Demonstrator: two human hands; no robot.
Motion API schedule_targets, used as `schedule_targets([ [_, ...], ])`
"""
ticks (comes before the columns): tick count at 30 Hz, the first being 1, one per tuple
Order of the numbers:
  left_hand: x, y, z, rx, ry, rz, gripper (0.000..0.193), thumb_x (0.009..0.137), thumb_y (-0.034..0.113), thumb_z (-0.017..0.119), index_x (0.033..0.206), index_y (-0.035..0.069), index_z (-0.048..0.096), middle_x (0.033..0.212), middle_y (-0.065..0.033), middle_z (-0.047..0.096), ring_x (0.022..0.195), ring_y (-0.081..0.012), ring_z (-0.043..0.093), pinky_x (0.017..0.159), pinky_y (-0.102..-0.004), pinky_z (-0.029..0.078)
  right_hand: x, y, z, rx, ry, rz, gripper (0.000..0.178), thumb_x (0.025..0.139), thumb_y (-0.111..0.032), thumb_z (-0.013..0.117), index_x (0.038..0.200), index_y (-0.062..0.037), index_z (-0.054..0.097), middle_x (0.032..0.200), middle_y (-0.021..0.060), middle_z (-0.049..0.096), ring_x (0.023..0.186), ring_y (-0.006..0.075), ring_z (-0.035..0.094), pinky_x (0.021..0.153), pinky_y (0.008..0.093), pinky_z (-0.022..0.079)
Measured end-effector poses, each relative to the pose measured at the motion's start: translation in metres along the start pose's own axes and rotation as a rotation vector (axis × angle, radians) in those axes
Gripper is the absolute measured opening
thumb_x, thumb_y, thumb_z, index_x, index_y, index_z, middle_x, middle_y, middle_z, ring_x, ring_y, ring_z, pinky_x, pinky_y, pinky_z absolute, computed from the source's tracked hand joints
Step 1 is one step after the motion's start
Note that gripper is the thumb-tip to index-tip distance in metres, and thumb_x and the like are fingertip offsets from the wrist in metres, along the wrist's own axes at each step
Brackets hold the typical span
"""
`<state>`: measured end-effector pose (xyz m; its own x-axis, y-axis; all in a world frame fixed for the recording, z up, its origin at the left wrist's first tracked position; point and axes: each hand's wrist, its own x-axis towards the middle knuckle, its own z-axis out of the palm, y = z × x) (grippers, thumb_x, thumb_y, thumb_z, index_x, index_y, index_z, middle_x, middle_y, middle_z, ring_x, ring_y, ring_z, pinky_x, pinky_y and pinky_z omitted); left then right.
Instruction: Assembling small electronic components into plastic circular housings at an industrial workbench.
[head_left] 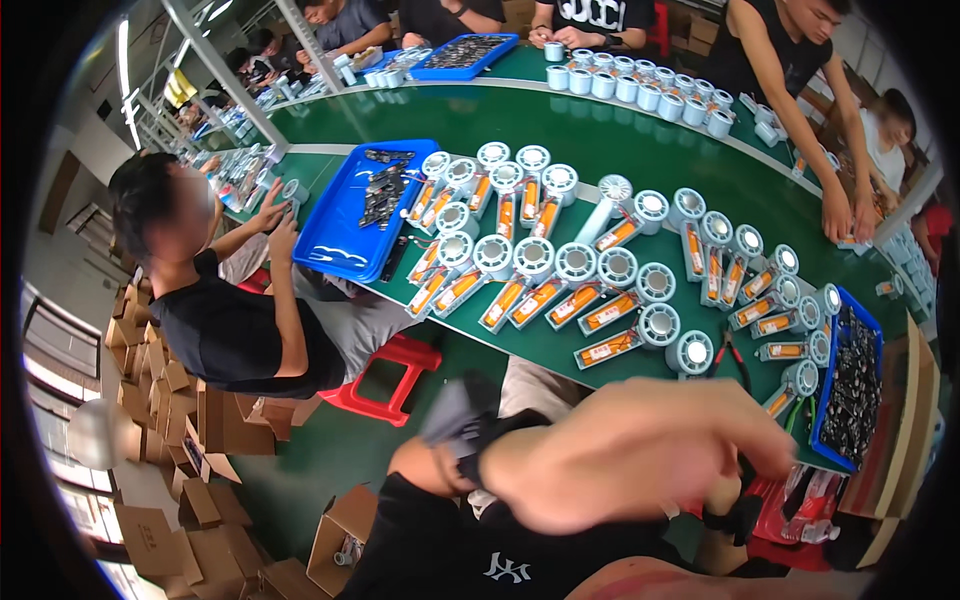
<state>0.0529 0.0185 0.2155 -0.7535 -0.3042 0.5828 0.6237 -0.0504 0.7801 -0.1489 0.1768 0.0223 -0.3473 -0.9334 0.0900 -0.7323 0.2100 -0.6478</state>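
hand: one blurred hand (pixel 640 455) fills the lower middle, fingers curled loosely; i cannot tell which hand it is, nor whether it pinches anything. the other hand is not seen.
wrist: a dark band (pixel 478 440) sits at the wrist, smeared by motion.
nearest things: white round units with orange packs (pixel 610 348) lie in rows on the green table (pixel 600 140), just beyond the hand, apart from it.
handling: judged light and stiff, hard plastic shell; the thin wires look fragile, so take hold at the round white body, not the pack or leads.
tray: a blue tray (pixel 860 330) of small dark parts stands at the right, near the hand.
other tray: a second blue tray (pixel 340 250) lies by a seated co-worker (pixel 230 320).
hidden: fingertips blurred; table edge under the hand covered; far items too small to tell.
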Motion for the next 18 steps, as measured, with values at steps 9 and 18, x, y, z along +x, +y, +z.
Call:
schedule_targets([
  [9,-0.044,0.079,-0.002,-0.322,0.063,0.088,0.017,0.103,0.007,0.055,0.109,-0.001,0.068,0.101,-0.0115,0.071,0.099,-0.0223,0.068,0.084,-0.0326,0.053,0.006,-0.025,-0.005,-0.142,0.024,0.128,0.049,0.085,-0.021,0.076,0.128,-0.0034,0.059,0.104,0.0207,0.06,0.092,0.0456,0.064,0.079,0.0518,0.052],
  [18,-0.041,0.105,0.005,-0.608,-0.021,0.194,0.022,0.101,0.001,0.055,0.109,0.002,0.075,0.111,-0.0163,0.073,0.106,-0.0279,0.07,0.09,-0.0373,0.055,0.0,-0.033,-0.004,-0.123,-0.035,0.184,0.048,0.085,-0.025,0.076,0.125,-0.0035,0.061,0.102,0.02,0.06,0.092,0.0442,0.064,0.078,0.0513,0.053],
])
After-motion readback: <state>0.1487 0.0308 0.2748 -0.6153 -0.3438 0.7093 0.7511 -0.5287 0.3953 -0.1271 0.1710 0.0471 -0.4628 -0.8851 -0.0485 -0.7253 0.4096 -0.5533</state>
